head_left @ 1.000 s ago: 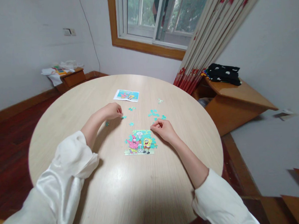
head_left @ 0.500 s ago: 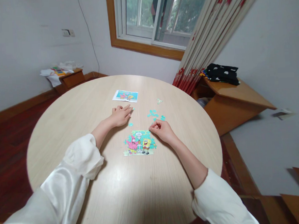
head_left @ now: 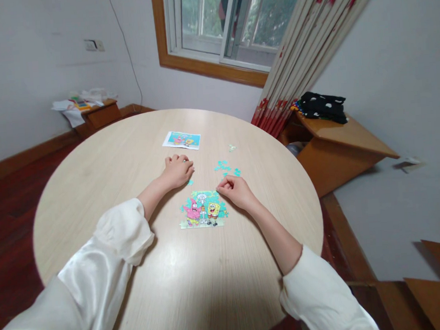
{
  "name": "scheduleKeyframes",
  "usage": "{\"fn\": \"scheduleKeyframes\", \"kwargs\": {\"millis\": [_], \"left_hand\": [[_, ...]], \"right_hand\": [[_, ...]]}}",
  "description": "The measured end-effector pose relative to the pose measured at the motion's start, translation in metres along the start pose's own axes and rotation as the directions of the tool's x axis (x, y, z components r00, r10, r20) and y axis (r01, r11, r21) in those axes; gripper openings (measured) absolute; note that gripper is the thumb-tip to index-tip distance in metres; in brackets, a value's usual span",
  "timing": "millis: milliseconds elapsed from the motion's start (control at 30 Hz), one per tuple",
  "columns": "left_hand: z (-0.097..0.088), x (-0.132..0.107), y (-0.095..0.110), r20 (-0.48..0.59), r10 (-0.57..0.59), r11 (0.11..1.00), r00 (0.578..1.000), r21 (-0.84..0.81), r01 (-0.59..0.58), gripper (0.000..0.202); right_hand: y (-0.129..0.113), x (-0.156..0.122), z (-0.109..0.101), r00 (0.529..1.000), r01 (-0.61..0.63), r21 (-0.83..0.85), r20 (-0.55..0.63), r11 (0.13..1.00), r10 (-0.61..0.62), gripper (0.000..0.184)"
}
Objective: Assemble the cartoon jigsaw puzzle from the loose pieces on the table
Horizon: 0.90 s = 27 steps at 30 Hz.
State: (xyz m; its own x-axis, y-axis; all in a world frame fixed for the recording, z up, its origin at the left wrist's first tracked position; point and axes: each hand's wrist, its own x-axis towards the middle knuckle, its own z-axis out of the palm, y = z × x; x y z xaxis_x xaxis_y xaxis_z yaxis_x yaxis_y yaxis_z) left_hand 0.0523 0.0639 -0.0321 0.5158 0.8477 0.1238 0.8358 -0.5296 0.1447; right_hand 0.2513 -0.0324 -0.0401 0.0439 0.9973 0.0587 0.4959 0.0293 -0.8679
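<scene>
A partly assembled jigsaw puzzle [head_left: 201,209] with pink, pale and yellow cartoon figures lies on the table in front of me. At its top right corner my right hand [head_left: 237,192] is closed in a pinch. Anything between those fingertips is too small or hidden to make out. Farther up and left, my left hand [head_left: 178,171] rests palm down, fingers bent and somewhat apart, over a tiny teal spot at its fingertips. One loose teal puzzle piece [head_left: 190,182] lies just below that hand. Beyond my right hand are several loose teal pieces [head_left: 223,166].
The round wooden table [head_left: 120,142] fills the middle. A printed picture card [head_left: 181,140] lies beyond my left hand, and a small group of pale pieces [head_left: 232,148] sits at the far right. A wooden cabinet [head_left: 349,151] with dark cloth stands right of the table.
My left hand's fingers have drawn back and bent, now covering the small teal piece that showed beside the fingertips. My right hand keeps its pinch at the puzzle's corner. The view has shifted slightly.
</scene>
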Motion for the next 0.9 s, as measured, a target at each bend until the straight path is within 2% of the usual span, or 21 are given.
{"fn": "scheduleKeyframes", "kwargs": {"millis": [167, 467, 600, 700, 833, 900], "left_hand": [[0.003, 0.005, -0.003, -0.060, -0.009, 0.997, 0.998, -0.076, 0.004, 0.024], [0.002, 0.003, 0.001, -0.104, -0.084, 0.976, 0.991, -0.208, 0.061, 0.016], [0.003, 0.004, -0.002, -0.163, -0.020, 0.945, 0.986, -0.325, -0.035, 0.011], [0.001, 0.007, -0.001, -0.186, -0.004, 0.845, 0.983, -0.526, -0.096, 0.008], [-0.004, 0.007, 0.014, -0.158, 0.035, 0.607, 0.987, -0.781, -0.146, 0.016], [-0.006, 0.005, 0.024, -0.118, 0.062, 0.505, 0.991, -0.853, -0.133, 0.024]], "right_hand": [[0.000, -0.001, -0.001, 1.000, 0.005, 0.001, 0.004, 1.000, -0.005, 0.011], [0.001, 0.000, 0.000, 1.000, 0.009, 0.019, 0.002, 1.000, -0.010, 0.013], [0.002, 0.000, -0.001, 1.000, 0.012, 0.039, 0.000, 0.999, -0.012, 0.013], [0.003, 0.001, 0.000, 0.999, 0.023, 0.051, -0.023, 0.998, -0.022, 0.012], [0.003, 0.001, 0.003, 0.988, 0.108, 0.086, -0.119, 0.990, -0.098, 0.012], [0.002, 0.000, 0.005, 0.979, 0.179, 0.128, -0.122, 0.975, -0.164, 0.018]]}}
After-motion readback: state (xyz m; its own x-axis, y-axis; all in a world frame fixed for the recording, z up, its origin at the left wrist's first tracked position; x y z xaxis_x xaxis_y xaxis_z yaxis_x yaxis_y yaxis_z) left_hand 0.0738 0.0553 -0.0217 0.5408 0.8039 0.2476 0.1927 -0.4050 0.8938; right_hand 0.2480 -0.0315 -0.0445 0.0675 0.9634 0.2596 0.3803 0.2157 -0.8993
